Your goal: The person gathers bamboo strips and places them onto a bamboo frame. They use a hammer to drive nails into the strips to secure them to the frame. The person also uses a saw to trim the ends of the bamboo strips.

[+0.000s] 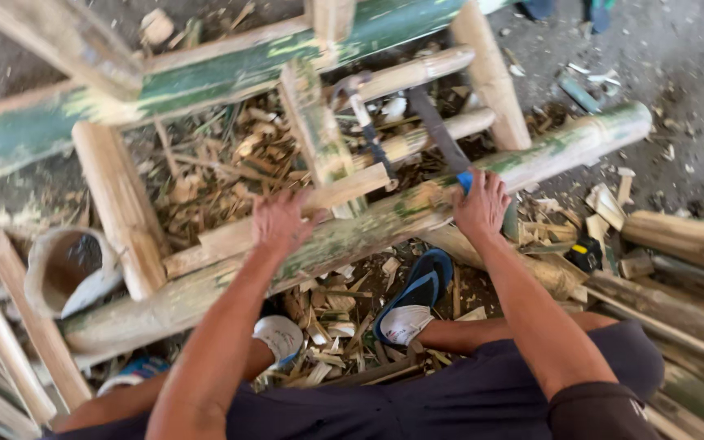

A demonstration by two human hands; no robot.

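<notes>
Sawing the long green-streaked bamboo pole [352, 236] at frame centre.
Right hand [480, 204] fingers are clamping the blue-handled handsaw [442, 138]; left hand [281, 222] fingers are spreading, pressing the pole steady; strokes are best kept straight.

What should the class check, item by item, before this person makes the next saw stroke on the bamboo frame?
1. Right hand grips the blue-handled handsaw: ok.
2. Left hand presses on the long green-streaked bamboo pole, away from the blade: ok.
3. Blade seated in the cut: cannot tell.
4. Feet in blue flip-flop sandals under the pole, among bamboo shavings: not ok.
5. Claw hammer resting on the frame, could slip: not ok.
</notes>
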